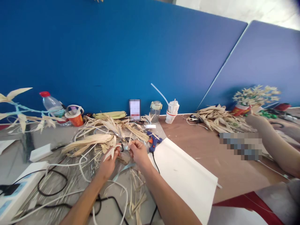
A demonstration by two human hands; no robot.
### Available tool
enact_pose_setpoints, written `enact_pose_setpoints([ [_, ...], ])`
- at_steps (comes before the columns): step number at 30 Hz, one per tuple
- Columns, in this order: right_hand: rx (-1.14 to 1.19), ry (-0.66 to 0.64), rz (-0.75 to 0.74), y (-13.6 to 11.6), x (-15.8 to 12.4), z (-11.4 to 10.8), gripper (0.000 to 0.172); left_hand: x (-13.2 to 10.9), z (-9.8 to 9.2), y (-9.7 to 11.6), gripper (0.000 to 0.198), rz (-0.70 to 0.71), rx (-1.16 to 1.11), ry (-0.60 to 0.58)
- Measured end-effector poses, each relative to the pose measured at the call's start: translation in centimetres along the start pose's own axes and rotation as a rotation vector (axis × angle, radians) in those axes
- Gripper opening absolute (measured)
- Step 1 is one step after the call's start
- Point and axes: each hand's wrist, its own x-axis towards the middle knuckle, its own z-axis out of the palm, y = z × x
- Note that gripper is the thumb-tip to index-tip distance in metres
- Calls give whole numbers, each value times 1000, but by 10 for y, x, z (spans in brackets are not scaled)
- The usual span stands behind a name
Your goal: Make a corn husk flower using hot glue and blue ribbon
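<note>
No legible text anywhere in view.

- Bottle (pixel 52 104), red cap: label band, print too small to read.
- Orange cup (pixel 75 118): pattern on the wall, no letters made out.
- White cup (pixel 170 117): red marks near the base, unreadable.
- Red cup (pixel 239 109), far right: pale print, too blurred to read.
- Card (pixel 134 109) standing against the blue panel: face pixelated, nothing to read.
- Pixelated patch (pixel 241 146) on the brown table: contents hidden.

No numbers, brands or signs can be made out.
</note>
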Motion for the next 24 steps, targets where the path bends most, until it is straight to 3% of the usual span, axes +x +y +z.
enact_pose_setpoints([
  [6, 99, -5, -6, -1, 0, 3, 19, -4, 3, 13, 24, 40, 19, -103],
  [16, 187, 55, -6, -3, 3, -2, 15, -3, 1, 17, 23, -91, -230, -58],
  [24, 116, 81, -46, -2, -2, 3, 13, -2, 0, 16, 21, -92, -202, -31],
])
